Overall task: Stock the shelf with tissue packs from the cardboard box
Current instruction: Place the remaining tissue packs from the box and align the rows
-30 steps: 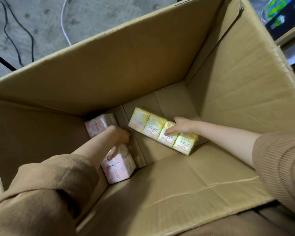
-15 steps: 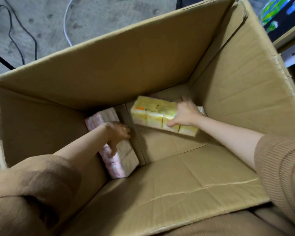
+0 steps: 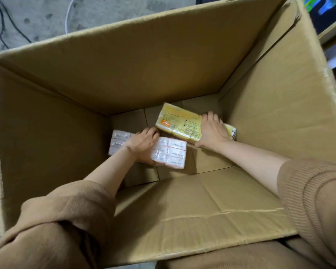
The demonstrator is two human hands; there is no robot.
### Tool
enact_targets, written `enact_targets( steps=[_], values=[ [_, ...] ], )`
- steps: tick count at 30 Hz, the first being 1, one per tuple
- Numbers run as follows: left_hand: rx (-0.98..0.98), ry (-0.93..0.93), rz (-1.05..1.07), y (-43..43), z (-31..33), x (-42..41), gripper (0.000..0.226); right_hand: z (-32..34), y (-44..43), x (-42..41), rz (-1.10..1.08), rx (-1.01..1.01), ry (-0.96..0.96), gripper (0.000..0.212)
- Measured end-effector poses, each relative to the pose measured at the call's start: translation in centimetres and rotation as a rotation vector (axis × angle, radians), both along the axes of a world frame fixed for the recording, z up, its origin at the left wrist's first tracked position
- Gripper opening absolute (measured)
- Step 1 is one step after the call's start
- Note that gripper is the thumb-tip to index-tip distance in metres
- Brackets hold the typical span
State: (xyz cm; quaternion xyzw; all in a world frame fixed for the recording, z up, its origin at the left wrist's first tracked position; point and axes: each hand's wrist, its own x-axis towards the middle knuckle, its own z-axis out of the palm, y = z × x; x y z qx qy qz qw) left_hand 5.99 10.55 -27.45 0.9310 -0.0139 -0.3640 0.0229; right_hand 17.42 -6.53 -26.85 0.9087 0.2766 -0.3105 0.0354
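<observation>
- Cardboard box: open-topped and deep, nearly emptied. Only two packs are seen on its floor.
- Pink tissue pack: at the 9 o'clock side of the box floor. A second ago it ran front to back along the left wall. It is now turned crosswise, its printed end pointing to 3 o'clock.
- Left hand: closed round the pink tissue pack, with fingers curled over the far edge and the thumb at the near edge.
- Yellow tissue pack: at 1 o'clock of the floor, near the far right corner. It has been rolled since a second ago, so that the label side is now uppermost.
- Right hand: laid over the right part of the yellow tissue pack and gripping it, the thumb tucked at the near edge.
- Shelf: only an edge is seen at 2 o'clock, outside the box. No pack has been placed there yet.
- Cables: on the floor at 10 o'clock.
- Judgement: both packs have been secured, so lifting out is taken to be the step in hand.
</observation>
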Motion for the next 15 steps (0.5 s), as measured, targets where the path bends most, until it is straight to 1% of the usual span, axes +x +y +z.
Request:
enact_targets(
  steps=[4, 8, 15],
  values=[
    [-0.031, -0.014, 0.016, 0.1, -0.2, -0.1, 0.098, 0.2, 0.1, 0.2, 0.022, -0.009, 0.003, 0.093],
    [-0.045, 0.017, 0.035, 0.1, 0.2, 0.0, 0.089, 1.1, 0.5, 0.5, 0.024, -0.022, 0.025, 0.091],
    [0.023, 0.034, 0.053, 0.5, 3.7, 0.1, 0.084, 4.5, 1.6, 0.7, 0.039, 0.034, 0.008, 0.09]
  ],
)
